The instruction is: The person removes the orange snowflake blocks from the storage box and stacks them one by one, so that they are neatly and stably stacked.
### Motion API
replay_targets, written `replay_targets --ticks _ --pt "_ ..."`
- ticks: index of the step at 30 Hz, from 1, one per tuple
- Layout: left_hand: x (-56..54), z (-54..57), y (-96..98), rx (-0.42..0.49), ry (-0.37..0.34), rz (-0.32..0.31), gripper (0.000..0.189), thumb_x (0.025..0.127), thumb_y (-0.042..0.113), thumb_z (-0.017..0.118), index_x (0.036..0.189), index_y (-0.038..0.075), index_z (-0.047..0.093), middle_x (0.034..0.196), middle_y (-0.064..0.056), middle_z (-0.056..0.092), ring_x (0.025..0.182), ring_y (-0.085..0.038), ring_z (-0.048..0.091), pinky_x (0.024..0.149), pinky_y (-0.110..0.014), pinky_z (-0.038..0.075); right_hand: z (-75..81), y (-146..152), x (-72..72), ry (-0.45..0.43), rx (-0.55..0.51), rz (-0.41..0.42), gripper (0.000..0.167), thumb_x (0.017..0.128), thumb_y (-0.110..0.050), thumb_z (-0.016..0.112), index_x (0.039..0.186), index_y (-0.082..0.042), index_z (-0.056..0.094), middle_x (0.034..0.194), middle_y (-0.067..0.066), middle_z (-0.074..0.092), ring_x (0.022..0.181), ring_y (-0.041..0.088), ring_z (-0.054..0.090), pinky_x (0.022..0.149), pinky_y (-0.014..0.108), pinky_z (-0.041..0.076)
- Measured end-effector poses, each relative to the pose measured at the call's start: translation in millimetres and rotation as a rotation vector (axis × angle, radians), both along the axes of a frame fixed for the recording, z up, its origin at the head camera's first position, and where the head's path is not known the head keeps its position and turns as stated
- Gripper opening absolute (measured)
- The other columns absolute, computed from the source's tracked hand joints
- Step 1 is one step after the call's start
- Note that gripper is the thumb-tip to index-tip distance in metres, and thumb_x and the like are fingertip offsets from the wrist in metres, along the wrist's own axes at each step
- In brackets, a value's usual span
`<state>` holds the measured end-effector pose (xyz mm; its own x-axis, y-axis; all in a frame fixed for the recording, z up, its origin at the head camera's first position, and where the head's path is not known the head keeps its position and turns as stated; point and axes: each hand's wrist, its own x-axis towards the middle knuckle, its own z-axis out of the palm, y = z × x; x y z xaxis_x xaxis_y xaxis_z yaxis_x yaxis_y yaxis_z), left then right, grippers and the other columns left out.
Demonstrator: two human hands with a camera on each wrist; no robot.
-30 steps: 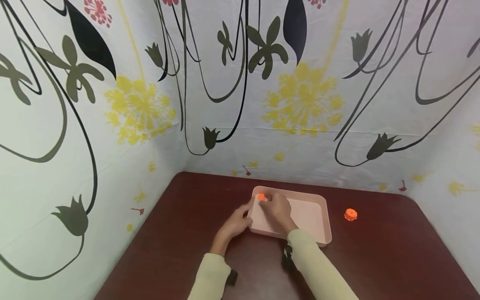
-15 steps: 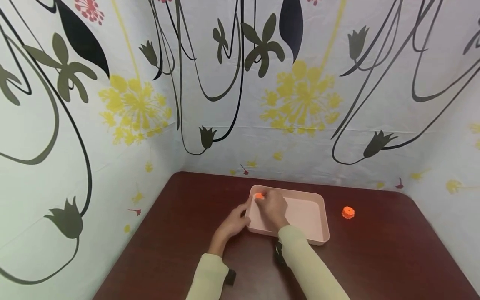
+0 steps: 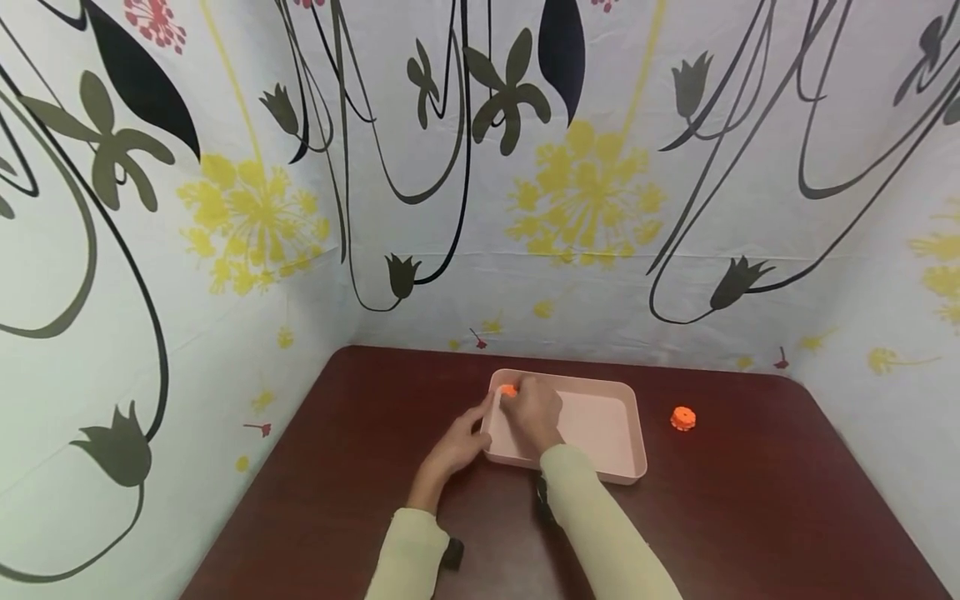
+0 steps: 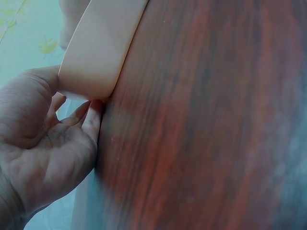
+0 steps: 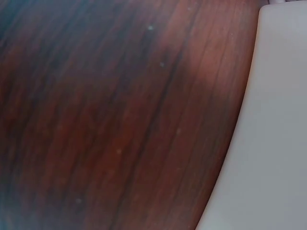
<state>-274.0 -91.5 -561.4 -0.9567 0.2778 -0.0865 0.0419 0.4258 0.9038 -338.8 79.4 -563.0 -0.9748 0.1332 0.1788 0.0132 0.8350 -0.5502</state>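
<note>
A shallow pale pink tray (image 3: 600, 429) lies on the dark red-brown table. My left hand (image 3: 457, 446) grips its left end; in the left wrist view the thumb of that left hand (image 4: 48, 139) is at the rim and the fingers are bent under the corner of the tray (image 4: 93, 52). Over the tray's far left corner, my right hand (image 3: 536, 408) pinches a small orange round piece (image 3: 508, 390), mostly covered by the fingers. The right wrist view has only the tray's wall (image 5: 273, 110) and wood, with the right hand out of sight.
A second orange piece (image 3: 683, 418), round with a notched edge, sits on the table (image 3: 720, 483) to the right of the tray. Floral-patterned cloth (image 3: 450, 292) closes off the table's back and sides.
The head view has drifted, so everything sits further left. My right hand has turned slightly over the orange piece, covering more of it. The left hand keeps its grip on the tray.
</note>
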Motion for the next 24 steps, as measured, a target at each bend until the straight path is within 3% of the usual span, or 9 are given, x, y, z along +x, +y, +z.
replay_targets --ticks 14,24 --pt "0.2 -0.8 -4.6 0.009 0.012 -0.015 0.089 0.086 0.004 0.056 0.167 0.032 0.030 0.170 -0.007 0.039 0.145 -0.023 0.043 0.101 -0.042 0.040 -3.1 1.1 -3.1 0.015 0.120 0.070 0.034 0.082 -0.029 0.078 0.065 -0.016 0.052 0.062 -0.001 0.050 0.061 0.020 0.049 0.057 0.039 0.040" --pt "1.2 -1.4 -2.2 0.018 -0.010 -0.007 0.089 0.087 0.003 0.056 0.166 0.034 0.031 0.171 -0.008 0.037 0.154 -0.025 0.037 0.105 -0.043 0.038 2.1 21.2 2.1 0.021 -0.016 0.130 0.021 0.078 -0.023 0.075 0.072 -0.012 0.058 0.065 -0.001 0.047 0.059 0.017 0.043 0.054 0.032 0.036"
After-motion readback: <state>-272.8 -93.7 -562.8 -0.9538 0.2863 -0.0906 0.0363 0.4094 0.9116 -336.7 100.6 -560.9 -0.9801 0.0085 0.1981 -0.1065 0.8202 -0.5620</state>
